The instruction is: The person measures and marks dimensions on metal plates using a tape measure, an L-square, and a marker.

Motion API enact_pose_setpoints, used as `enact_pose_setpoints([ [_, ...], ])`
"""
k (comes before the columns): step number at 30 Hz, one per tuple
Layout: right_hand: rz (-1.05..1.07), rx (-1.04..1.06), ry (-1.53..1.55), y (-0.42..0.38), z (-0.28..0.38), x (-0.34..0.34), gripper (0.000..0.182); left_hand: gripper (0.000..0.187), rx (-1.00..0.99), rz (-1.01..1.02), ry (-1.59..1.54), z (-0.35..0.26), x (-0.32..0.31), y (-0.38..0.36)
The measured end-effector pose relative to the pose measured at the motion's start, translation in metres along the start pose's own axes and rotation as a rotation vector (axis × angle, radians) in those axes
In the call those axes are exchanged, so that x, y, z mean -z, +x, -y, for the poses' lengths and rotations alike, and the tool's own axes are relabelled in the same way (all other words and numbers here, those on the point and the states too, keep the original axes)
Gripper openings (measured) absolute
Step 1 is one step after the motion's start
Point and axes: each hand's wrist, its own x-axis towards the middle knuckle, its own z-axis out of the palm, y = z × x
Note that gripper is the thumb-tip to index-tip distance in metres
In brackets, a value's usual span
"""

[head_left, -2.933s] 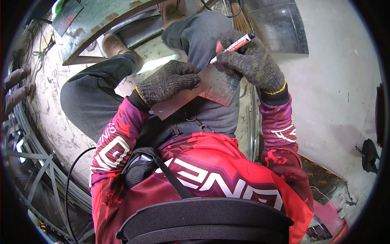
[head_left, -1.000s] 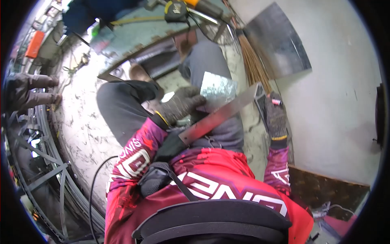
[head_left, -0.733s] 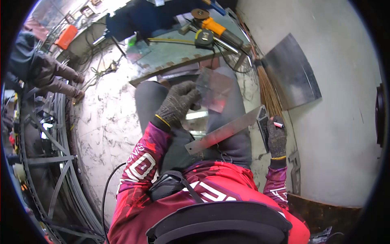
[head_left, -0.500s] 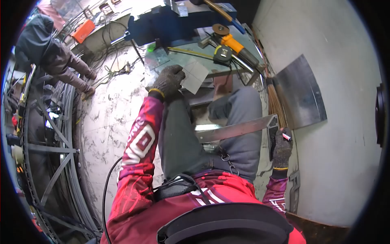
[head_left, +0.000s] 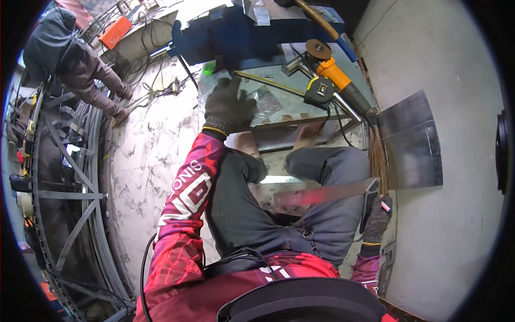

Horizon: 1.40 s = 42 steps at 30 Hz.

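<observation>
My left hand (head_left: 230, 106), in a dark knit glove, is over the near left part of the metal bench top (head_left: 214, 86), fingers apart. Beside its fingertips a small square metal piece (head_left: 268, 102) lies on the bench. A tape measure (head_left: 319, 89) rests there too, its yellow blade pulled out toward my left hand. Down at the right, my gloved right hand (head_left: 378, 219) is closed round the dark stock of a metal square (head_left: 322, 195), whose blade extends over my thighs. A marker (head_left: 385, 206) with a red and white end also sticks out from that hand.
An orange angle grinder (head_left: 335, 74) lies behind the tape measure, near a hammer (head_left: 316, 19) and a blue vise (head_left: 230, 35). A metal sheet (head_left: 412, 142) and a broom (head_left: 379, 161) lean at the right wall. Another person (head_left: 80, 64) bends at the upper left.
My left hand has moved up and opened, away from the small metal piece, which now lies flat on the bench. The view has shifted, and my knees are wider apart.
</observation>
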Motion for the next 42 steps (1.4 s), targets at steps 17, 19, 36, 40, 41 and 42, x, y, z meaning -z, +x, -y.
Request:
enact_pose_setpoints([
  [17,-0.222,0.102,0.096,0.04,0.011,-0.033,0.023,0.046,-0.165,0.306,0.17,-0.006,-0.035,-0.011],
  [19,-0.252,0.116,0.074,0.04,0.003,-0.038,0.024,0.045,-0.192,0.256,0.224,-0.013,-0.037,-0.016],
  [36,-0.215,0.018,0.185,0.038,0.003,-0.043,0.023,0.058,-0.131,0.346,0.293,-0.015,-0.039,-0.007],
  [40,-0.293,0.036,0.217,0.039,0.007,-0.046,0.022,0.064,-0.106,0.41,0.341,-0.033,-0.018,-0.014],
  [41,-0.297,0.067,0.202,0.041,0.007,-0.045,0.022,0.07,-0.099,0.417,0.35,-0.036,-0.014,-0.016],
  [42,-0.3,0.097,0.185,0.041,0.005,-0.045,0.022,0.07,-0.099,0.421,0.353,-0.034,-0.015,-0.018],
])
